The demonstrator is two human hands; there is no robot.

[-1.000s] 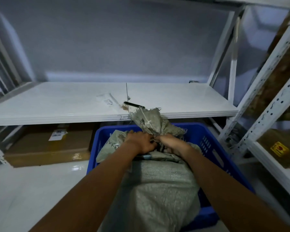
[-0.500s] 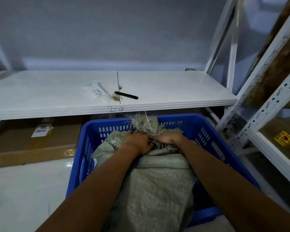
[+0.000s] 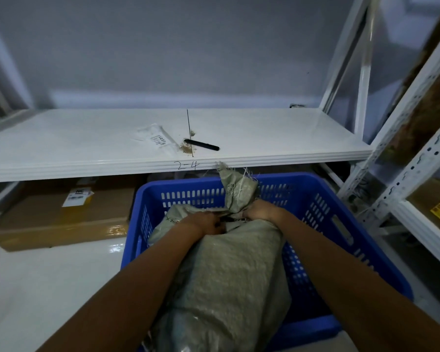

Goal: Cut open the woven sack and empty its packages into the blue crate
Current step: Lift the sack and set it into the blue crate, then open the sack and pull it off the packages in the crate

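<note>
Two hands on one sack, both at its tied end. Far left, under the white shelf (image 3: 61, 151), a cardboard box (image 3: 61, 222) on the floor, well apart from the work. On the shelf above, a paper packet (image 3: 156, 138) and a black pen (image 3: 201, 145), close together (pen untouched; no blade to be made out anywhere).

Next, the left hand (image 3: 204, 222): knuckles up, fingers curled down into bunched cloth just left of the neck, clutching a fistful of it. Between the hands, a dark scrap, too small to name.

Then the sack (image 3: 226, 275) itself: laid lengthways in the blue crate (image 3: 323, 224), fat body reaching over the near rim, frayed neck (image 3: 237, 193) standing up at the far end.

Right hand (image 3: 261, 212): wrapped round the base of that neck, just beside the left hand.

Looks heavy and lumpy, soft-walled, with a slick weave apt to fray. Best taken by gathered cloth at the neck or corners, not by the smooth belly. Grip at the far top end, then, with the bulk of the load below and nearer; probably calls for a lift from the bottom end once opened.

Far right, a white metal rack (image 3: 417, 138) beside the crate.
</note>
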